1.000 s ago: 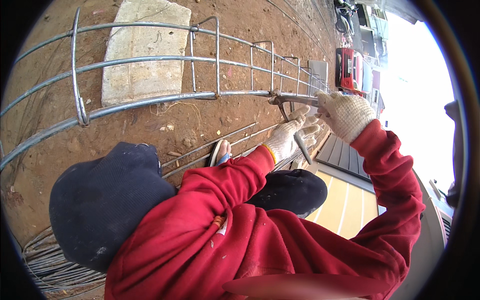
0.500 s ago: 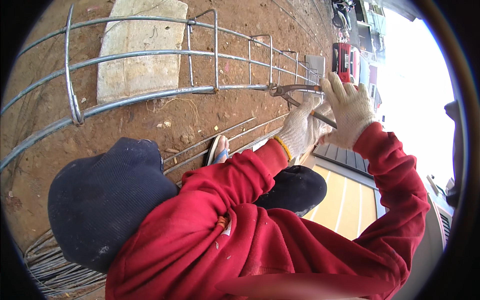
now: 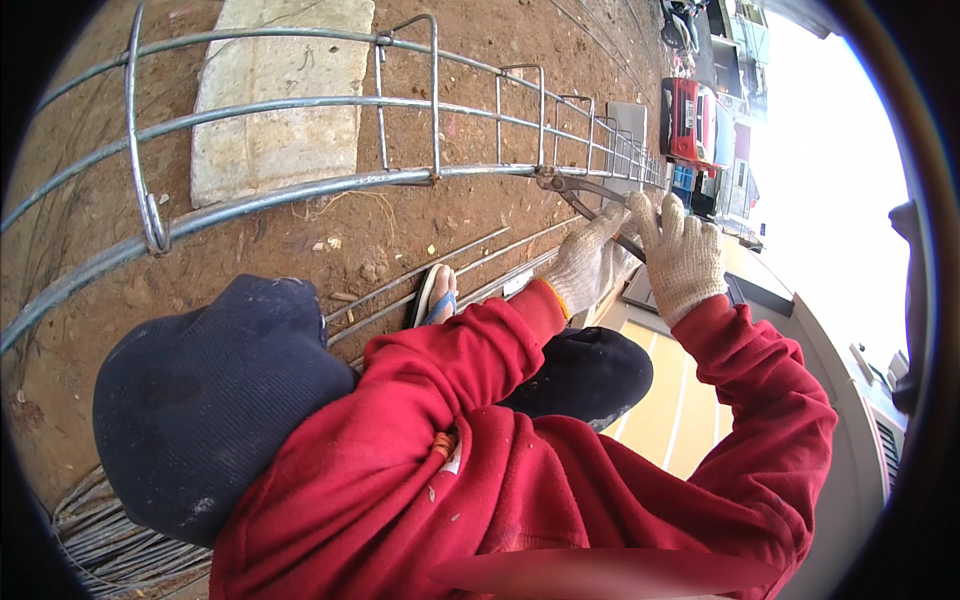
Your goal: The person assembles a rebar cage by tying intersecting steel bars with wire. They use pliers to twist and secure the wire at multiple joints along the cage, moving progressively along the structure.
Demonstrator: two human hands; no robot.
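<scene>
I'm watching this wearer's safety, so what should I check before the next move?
1. Gloves on: ok, left hand and right hand both covered.
2. Pincers positioned: ok, their head is at the nearest bar, by a rectangular hoop.
3. Jaws closed on something: cannot tell, too small to see.
4. Secure hold: cannot tell, both hands are at the handles but the grip is partly hidden.
5. Foot protection: not ok, the visible foot wears an open sandal.
6. Clear footing: not ok, metal rods lie beside that foot.
</scene>
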